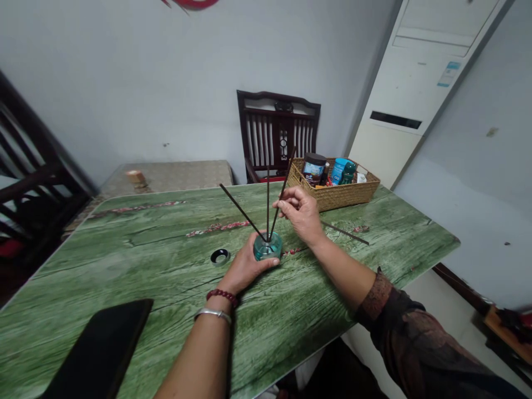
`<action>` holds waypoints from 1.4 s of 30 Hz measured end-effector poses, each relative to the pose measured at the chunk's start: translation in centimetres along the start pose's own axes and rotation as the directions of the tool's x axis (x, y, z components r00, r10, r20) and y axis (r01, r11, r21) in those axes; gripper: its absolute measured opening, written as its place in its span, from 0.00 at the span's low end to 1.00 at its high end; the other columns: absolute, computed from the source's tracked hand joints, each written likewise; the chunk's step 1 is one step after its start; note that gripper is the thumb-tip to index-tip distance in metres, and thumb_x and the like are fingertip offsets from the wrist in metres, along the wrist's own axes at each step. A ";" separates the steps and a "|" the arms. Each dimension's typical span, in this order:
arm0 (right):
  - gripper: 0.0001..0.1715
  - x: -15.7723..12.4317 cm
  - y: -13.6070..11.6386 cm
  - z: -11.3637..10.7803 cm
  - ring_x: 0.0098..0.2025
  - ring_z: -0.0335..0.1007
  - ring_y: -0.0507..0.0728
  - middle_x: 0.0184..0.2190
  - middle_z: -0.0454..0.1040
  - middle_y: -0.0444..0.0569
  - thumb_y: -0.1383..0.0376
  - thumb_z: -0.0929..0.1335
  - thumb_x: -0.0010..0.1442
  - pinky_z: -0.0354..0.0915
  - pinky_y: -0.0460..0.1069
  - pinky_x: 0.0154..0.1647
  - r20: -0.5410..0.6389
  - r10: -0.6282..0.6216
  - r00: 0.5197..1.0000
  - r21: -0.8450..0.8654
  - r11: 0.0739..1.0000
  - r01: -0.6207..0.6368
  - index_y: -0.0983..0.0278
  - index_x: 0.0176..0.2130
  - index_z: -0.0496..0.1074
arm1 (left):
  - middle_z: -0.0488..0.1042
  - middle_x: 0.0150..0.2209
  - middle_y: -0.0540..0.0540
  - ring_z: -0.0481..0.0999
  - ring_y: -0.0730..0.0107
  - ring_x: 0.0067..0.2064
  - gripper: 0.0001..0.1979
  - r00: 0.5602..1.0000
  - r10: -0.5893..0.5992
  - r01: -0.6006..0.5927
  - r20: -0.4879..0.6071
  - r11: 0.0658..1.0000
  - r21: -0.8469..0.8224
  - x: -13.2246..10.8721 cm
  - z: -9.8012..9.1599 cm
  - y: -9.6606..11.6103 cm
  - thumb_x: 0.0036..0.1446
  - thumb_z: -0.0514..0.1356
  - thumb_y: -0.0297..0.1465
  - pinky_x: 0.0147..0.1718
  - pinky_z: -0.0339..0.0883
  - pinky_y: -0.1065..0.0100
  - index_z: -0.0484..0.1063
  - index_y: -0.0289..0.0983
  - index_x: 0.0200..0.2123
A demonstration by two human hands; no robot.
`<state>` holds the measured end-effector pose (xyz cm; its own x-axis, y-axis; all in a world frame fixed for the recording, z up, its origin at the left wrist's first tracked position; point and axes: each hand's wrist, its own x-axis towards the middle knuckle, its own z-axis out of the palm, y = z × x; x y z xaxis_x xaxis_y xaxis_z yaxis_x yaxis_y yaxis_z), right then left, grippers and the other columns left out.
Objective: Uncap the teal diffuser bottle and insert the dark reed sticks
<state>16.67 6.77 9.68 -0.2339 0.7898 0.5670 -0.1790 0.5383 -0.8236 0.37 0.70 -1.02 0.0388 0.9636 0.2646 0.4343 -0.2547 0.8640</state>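
A small teal glass diffuser bottle stands on the green table, and my left hand is wrapped round its side. Three dark reed sticks rise from its mouth: a left one leaning outward, a middle one nearly upright, and a right one tilted right. My right hand pinches that right stick between thumb and fingers, its lower end inside the bottle's neck. On the table left of the bottle lies a dark round ring-like cap. Another loose dark reed stick lies flat beyond my right wrist.
A wicker basket with jars and bottles stands at the table's back right. A black flat object lies at the near left. Behind the table are a dark wooden chair and a low surface holding a small wooden item.
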 end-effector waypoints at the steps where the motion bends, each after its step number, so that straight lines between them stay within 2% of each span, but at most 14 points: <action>1: 0.16 -0.1 0.3 0.0 0.35 0.77 0.53 0.30 0.74 0.41 0.53 0.73 0.56 0.71 0.45 0.30 0.004 0.012 1.000 -0.011 1.000 -0.012 0.60 0.37 0.67 | 0.76 0.51 0.40 0.76 0.51 0.53 0.37 1.000 -0.005 0.005 0.004 1.000 0.003 0.0 0.0 0.0 0.45 0.72 0.41 0.56 0.67 0.51 0.65 0.39 0.57; 7: 0.13 -0.9 2.4 0.4 0.32 0.76 0.52 0.28 0.74 0.40 0.56 0.72 0.56 0.69 0.45 0.29 0.024 0.076 0.997 -0.073 0.995 -0.074 0.60 0.36 0.68 | 0.76 0.52 0.40 0.76 0.50 0.53 0.38 1.000 -0.016 0.016 0.012 1.000 -0.002 0.0 -0.1 -0.1 0.45 0.72 0.42 0.55 0.67 0.52 0.64 0.39 0.57; 11: 0.10 -1.8 3.5 0.3 0.32 0.76 0.53 0.29 0.76 0.41 0.59 0.72 0.57 0.71 0.47 0.34 0.047 0.093 0.995 -0.180 0.980 -0.083 0.61 0.38 0.72 | 0.77 0.50 0.41 0.76 0.51 0.52 0.36 1.000 0.006 -0.006 0.013 1.000 -0.001 0.1 -0.1 0.0 0.45 0.71 0.43 0.54 0.68 0.52 0.65 0.39 0.56; 13: 0.10 -2.5 3.7 -0.6 0.34 0.76 0.54 0.33 0.79 0.43 0.60 0.71 0.58 0.71 0.48 0.38 0.054 0.067 0.996 -0.277 0.960 -0.049 0.61 0.40 0.74 | 0.77 0.50 0.42 0.77 0.51 0.52 0.36 1.000 0.000 0.000 0.003 1.000 0.007 0.1 -0.1 0.1 0.44 0.72 0.43 0.54 0.68 0.51 0.65 0.40 0.55; 15: 0.10 -3.4 3.9 -2.5 0.36 0.76 0.54 0.38 0.80 0.46 0.62 0.69 0.61 0.70 0.49 0.42 0.050 0.038 0.998 -0.421 0.907 -0.013 0.60 0.43 0.75 | 0.77 0.50 0.42 0.77 0.50 0.52 0.36 1.000 -0.014 0.014 0.001 1.000 0.021 0.1 -0.1 0.2 0.44 0.72 0.43 0.54 0.69 0.50 0.65 0.40 0.55; 18: 0.13 -4.6 4.5 -7.1 0.45 0.74 0.58 0.44 0.80 0.50 0.66 0.65 0.65 0.66 0.52 0.52 0.050 0.029 0.998 -0.702 0.712 0.014 0.62 0.47 0.76 | 0.77 0.51 0.40 0.77 0.50 0.52 0.36 1.000 -0.025 0.025 0.007 0.999 0.027 0.1 -0.1 0.2 0.45 0.72 0.42 0.55 0.68 0.49 0.64 0.40 0.55; 20: 0.17 -5.2 5.1 -10.5 0.52 0.70 0.61 0.49 0.78 0.55 0.69 0.64 0.65 0.62 0.53 0.58 0.054 0.102 0.993 -0.872 0.489 -0.003 0.64 0.51 0.76 | 0.77 0.50 0.40 0.77 0.50 0.52 0.36 1.000 -0.027 0.027 0.007 0.999 0.020 0.1 -0.1 0.1 0.45 0.72 0.42 0.55 0.68 0.48 0.64 0.40 0.55; 22: 0.20 -5.8 5.8 -13.4 0.54 0.68 0.62 0.51 0.77 0.59 0.70 0.63 0.66 0.59 0.53 0.59 0.001 0.225 0.974 -0.967 0.247 -0.056 0.66 0.54 0.75 | 0.77 0.50 0.39 0.78 0.50 0.51 0.35 1.000 -0.022 0.022 0.004 1.000 0.016 0.2 -0.1 0.0 0.45 0.72 0.43 0.55 0.68 0.48 0.65 0.40 0.55; 24: 0.21 -6.3 6.5 -15.3 0.55 0.66 0.62 0.52 0.75 0.60 0.69 0.62 0.68 0.57 0.53 0.58 -0.064 0.314 0.947 -0.994 0.061 -0.088 0.67 0.56 0.74 | 0.77 0.49 0.39 0.78 0.50 0.51 0.36 1.000 -0.025 0.025 0.001 0.999 0.025 0.2 -0.1 0.0 0.45 0.71 0.43 0.55 0.69 0.47 0.65 0.39 0.55; 27: 0.22 -6.8 7.4 -16.2 0.56 0.64 0.63 0.53 0.73 0.59 0.68 0.60 0.69 0.56 0.53 0.56 -0.124 0.360 0.925 -0.992 -0.074 -0.105 0.65 0.58 0.74 | 0.77 0.49 0.40 0.78 0.50 0.51 0.37 0.999 -0.046 0.046 -0.003 0.998 0.038 0.2 -0.2 0.1 0.44 0.71 0.44 0.55 0.69 0.48 0.65 0.38 0.55; 31: 0.22 -7.1 7.8 -15.9 0.55 0.62 0.64 0.53 0.73 0.59 0.68 0.59 0.70 0.55 0.54 0.53 -0.127 0.370 0.920 -0.989 -0.115 -0.090 0.64 0.56 0.74 | 0.77 0.50 0.39 0.78 0.50 0.51 0.38 0.999 -0.050 0.051 -0.010 0.997 0.051 0.2 -0.3 0.2 0.44 0.71 0.44 0.54 0.70 0.49 0.65 0.38 0.56; 37: 0.19 -7.5 7.7 -15.8 0.54 0.62 0.64 0.52 0.73 0.59 0.67 0.60 0.70 0.55 0.55 0.51 -0.066 0.337 0.939 -0.992 -0.127 -0.024 0.63 0.52 0.76 | 0.78 0.49 0.40 0.79 0.50 0.50 0.38 0.999 -0.041 0.041 -0.001 0.997 0.060 0.3 -0.2 -0.1 0.44 0.71 0.45 0.53 0.71 0.49 0.65 0.39 0.56; 42: 0.18 -7.7 7.5 -15.8 0.52 0.63 0.64 0.48 0.73 0.58 0.65 0.62 0.70 0.56 0.54 0.51 -0.056 0.350 0.935 -0.994 -0.107 -0.019 0.63 0.50 0.78 | 0.77 0.51 0.38 0.78 0.49 0.51 0.39 0.999 -0.032 0.033 -0.017 0.997 0.075 0.4 -0.2 -0.2 0.43 0.71 0.45 0.54 0.70 0.49 0.65 0.38 0.56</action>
<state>32.22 9.38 -1.12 -0.2279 0.9433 0.2413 0.9737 0.2193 0.0622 0.13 1.15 -1.01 0.0093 0.9697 0.2443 0.5015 -0.2158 0.8378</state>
